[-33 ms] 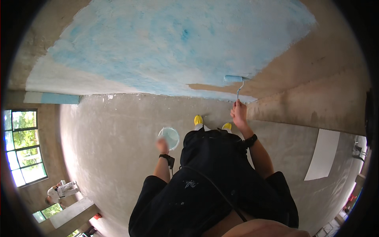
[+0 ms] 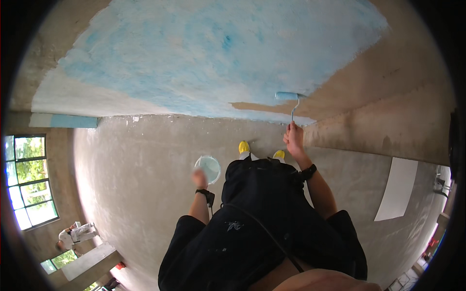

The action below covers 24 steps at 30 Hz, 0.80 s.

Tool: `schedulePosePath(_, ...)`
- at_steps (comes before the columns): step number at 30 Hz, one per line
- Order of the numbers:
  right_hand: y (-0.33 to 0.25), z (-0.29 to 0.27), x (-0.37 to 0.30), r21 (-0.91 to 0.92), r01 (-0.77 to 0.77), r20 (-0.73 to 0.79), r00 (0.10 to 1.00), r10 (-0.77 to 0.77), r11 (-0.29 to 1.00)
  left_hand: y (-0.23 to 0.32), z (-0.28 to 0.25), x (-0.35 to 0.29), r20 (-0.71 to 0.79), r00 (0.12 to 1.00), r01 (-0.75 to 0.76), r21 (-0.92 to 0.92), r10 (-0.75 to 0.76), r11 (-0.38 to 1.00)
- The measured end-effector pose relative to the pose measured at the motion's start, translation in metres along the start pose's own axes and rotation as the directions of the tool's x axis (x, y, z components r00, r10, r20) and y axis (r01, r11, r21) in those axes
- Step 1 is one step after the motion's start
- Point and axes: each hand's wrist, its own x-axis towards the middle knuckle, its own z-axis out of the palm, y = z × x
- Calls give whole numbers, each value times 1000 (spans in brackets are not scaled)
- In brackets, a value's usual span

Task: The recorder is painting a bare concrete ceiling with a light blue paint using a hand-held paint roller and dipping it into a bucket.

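Note:
My right hand (image 2: 293,138) is closed round the handle of a paint roller (image 2: 287,96). The roller's pale blue sleeve lies against the lower part of the wall (image 2: 218,58), beside a strip of bare brown surface. Light blue, patchy paint covers much of this wall. My left hand (image 2: 199,179) is at the near left rim of a white bucket (image 2: 214,167) and appears to grip it; its fingers are blurred. Pale liquid shows inside the bucket.
My yellow-tipped shoes (image 2: 243,147) stand on the grey concrete floor (image 2: 145,160), close to the wall's foot. A bare side wall (image 2: 388,121) meets the painted one at right. A white panel (image 2: 397,190) is farther right. Another person (image 2: 75,234) is at far left, below a window (image 2: 30,179).

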Motion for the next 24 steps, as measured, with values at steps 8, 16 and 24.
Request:
schedulePosePath(8,-63,-5,-66,-1,87,100,991,-86,996,-29,3,15,-46,994,-106,-77,102,991)
schedulePosePath(16,-133,0,-107,-17,200,193,962,-193,980,-26,7,19,-75,988,-141,-28,138,990)
schedulePosePath(24,-96,-23,-36,80,-100,128,988,89,992,8,9,-12,-108,994,-32,3,32,999)
